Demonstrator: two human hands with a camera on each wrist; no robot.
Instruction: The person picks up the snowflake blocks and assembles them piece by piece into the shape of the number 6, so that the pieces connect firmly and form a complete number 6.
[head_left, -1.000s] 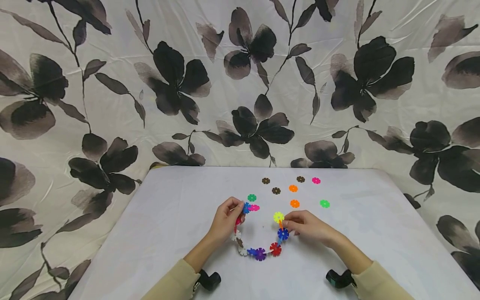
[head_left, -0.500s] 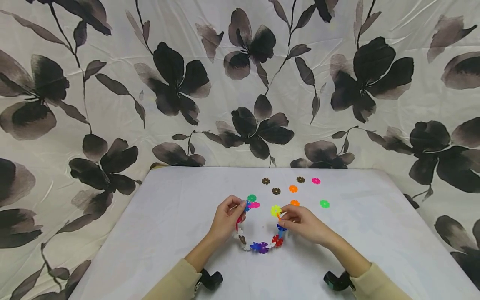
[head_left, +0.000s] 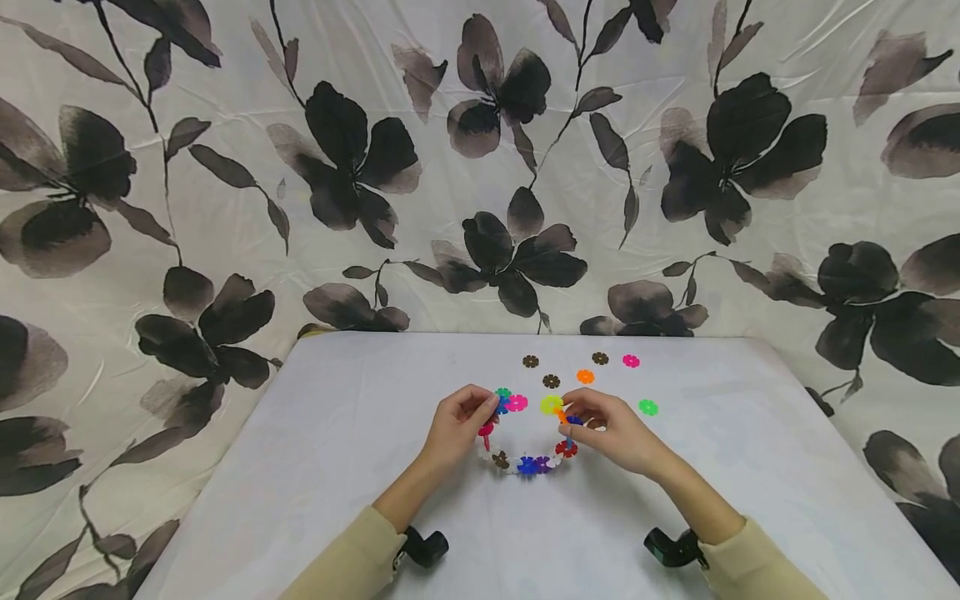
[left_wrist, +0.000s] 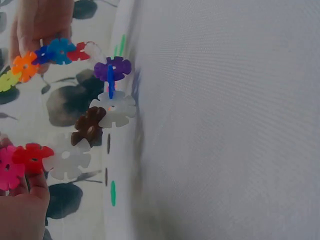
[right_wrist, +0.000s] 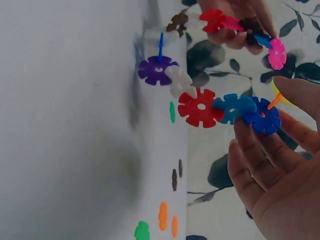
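Observation:
A chain of slotted plastic snowflake discs hangs in a U between both hands, with a blue disc [head_left: 528, 465] near its bottom. My left hand [head_left: 459, 423] pinches the left end, where a pink disc [head_left: 517, 403] sticks out past the fingertips. At the other end my right hand [head_left: 618, 435] grips the chain near an orange disc [left_wrist: 25, 66], below the yellow end disc [head_left: 551, 405]. A dark blue disc [right_wrist: 264, 116] rests against the right fingers in the right wrist view. The two ends face each other with a gap between them.
Loose discs lie flat on the white table [head_left: 337, 400] beyond the hands: several brown [head_left: 551, 381], orange [head_left: 585, 377], pink [head_left: 631, 361] and green [head_left: 648, 407] ones. A floral cloth [head_left: 495, 250] hangs behind the table. Black wrist cameras [head_left: 426, 547] sit under both forearms.
Both hands have moved up and forward in the head view, lifting the chain. The right hand has also shifted left, narrowing the gap between the pink and yellow end discs.

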